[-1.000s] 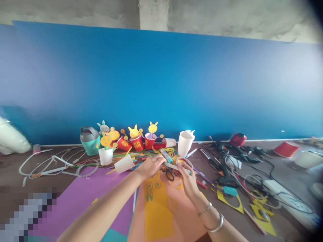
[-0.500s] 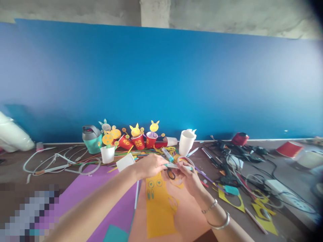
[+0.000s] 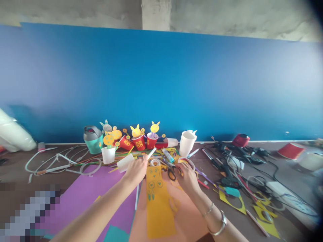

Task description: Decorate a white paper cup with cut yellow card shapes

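My left hand (image 3: 138, 168) is closed round a white marker (image 3: 151, 153), which slants up to the right. Black scissors (image 3: 172, 173) lie right of centre, and my right hand (image 3: 186, 172) has its fingers at their right handle, closed on them. Between the hands is a yellow paper strip (image 3: 161, 215) with a drawn face, circles and ear shapes. It lies on an orange sheet (image 3: 189, 215). A roll of tape (image 3: 155, 163) sits at the strip's top. Behind my right hand is a larger tape ring (image 3: 190, 162), beside a glue stick (image 3: 168, 155).
Paper cups with animal figures (image 3: 138, 142) stand along the back, near a tall white cup (image 3: 187, 144). Purple paper (image 3: 101, 191) lies left. Cables, a power strip (image 3: 290, 198) and yellow scraps (image 3: 233, 201) spread over the right.
My hands have moved apart. The marker, earlier between both hands, is now in my left hand alone. My right hand has come to the scissors, and the drawn face on the yellow strip is uncovered.
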